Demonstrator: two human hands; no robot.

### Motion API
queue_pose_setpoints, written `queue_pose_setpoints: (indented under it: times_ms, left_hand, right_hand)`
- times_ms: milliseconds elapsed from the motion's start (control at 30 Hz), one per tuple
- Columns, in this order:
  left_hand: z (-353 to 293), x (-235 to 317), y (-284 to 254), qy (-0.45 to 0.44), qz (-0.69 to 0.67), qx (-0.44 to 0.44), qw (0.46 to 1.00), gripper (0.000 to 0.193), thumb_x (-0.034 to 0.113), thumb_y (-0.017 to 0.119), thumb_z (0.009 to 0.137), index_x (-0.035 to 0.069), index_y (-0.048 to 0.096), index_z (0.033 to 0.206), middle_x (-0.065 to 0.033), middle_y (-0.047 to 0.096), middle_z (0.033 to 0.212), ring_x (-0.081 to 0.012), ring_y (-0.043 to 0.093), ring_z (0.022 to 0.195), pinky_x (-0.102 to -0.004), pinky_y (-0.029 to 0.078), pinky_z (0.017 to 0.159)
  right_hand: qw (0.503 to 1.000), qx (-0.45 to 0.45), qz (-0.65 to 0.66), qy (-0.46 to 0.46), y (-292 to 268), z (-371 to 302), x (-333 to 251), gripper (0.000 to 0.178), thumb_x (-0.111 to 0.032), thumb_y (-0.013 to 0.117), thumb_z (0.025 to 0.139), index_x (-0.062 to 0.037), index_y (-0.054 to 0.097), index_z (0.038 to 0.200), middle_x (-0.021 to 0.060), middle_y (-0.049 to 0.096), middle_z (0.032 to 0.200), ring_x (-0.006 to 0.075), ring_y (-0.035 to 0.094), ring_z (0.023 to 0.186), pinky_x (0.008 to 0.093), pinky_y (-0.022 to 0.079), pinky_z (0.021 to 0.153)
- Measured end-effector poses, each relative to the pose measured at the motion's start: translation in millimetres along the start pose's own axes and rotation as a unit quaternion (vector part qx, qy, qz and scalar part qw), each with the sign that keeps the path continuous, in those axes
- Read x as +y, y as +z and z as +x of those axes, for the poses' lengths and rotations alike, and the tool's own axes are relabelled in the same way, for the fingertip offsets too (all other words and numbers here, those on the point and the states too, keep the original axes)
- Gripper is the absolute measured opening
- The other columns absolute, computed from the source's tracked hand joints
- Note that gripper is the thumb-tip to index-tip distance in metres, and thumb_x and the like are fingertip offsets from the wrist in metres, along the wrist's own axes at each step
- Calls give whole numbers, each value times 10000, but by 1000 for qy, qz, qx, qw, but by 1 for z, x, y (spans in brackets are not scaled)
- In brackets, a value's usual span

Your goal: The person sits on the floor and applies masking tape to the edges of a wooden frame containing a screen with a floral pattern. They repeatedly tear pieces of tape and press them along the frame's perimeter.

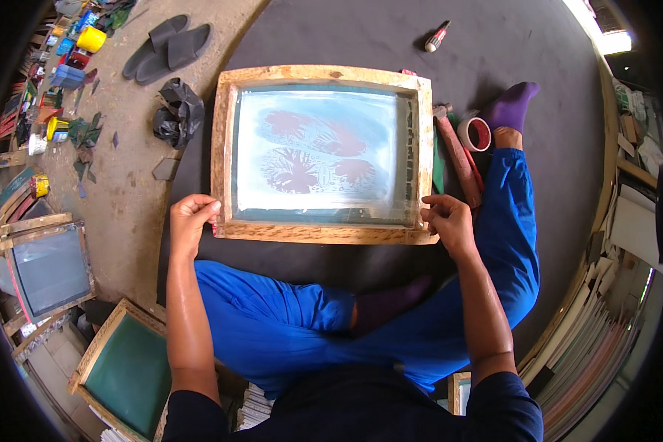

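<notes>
Dark worktop [309,37]; on it: screwdriver [437,37]; hammer [461,166]; tape roll [463,136]; over it: wooden-framed screen [318,158]

A dark navy short-sleeved top [361,405] shows at six o'clock, left sleeve [197,416] at seven, right sleeve [504,409] at five. Loose, creased blue trousers [272,296] end in a gathered cuff [510,154] at two, near a purple sock [513,107]. The left hand [191,223] and right hand [453,223] are bare.

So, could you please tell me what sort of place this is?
Probably a screen printing workshop: the wood-framed patterned screen, the green screen at lower left and the yellow tub suggest it.
</notes>
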State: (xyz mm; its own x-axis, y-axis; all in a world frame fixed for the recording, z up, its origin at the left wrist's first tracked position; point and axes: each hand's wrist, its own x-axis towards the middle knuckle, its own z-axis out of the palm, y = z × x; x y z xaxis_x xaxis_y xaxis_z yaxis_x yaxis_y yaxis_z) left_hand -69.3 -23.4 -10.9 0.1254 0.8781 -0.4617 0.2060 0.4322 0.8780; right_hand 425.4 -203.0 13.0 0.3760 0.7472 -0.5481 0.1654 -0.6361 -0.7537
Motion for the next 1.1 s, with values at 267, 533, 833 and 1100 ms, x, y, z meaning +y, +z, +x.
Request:
queue_pose_setpoints:
  times_ms: [267,533,833,1100]
  left_hand:
    - [8,-4,-4,-29,53,13,998,62,-16,789,907,-4,749,953,-33,729,795,-65,629,668,-221,512,642]
    - [13,-4,4,-36,87,-17,995,77,-19,791,907,-1,741,962,-33,736,811,-61,648,703,-216,516,657]
    - [9,3,7,-55,111,-30,992,110,-10,799,896,0,728,980,-49,740,819,-79,658,699,-230,510,627]
    - [9,12,6,-40,123,-32,991,175,-21,806,890,-2,669,996,-79,753,802,-81,675,699,-235,509,614]
  right_hand:
    - [993,49,-90,-64,13,-1,5,209,-53,776,904,-7,592,992,126,727,788,141,701,731,316,541,701]
    - [978,12,-159,-135,7,0,-2,126,-31,760,862,15,735,976,151,735,861,255,732,801,354,563,749]
    - [977,15,-174,-123,5,1,-8,122,17,744,861,6,765,980,152,741,874,257,740,821,344,562,763]
    - [973,2,-187,-136,10,-1,-13,117,6,709,880,18,764,982,169,753,895,275,746,829,358,564,777]
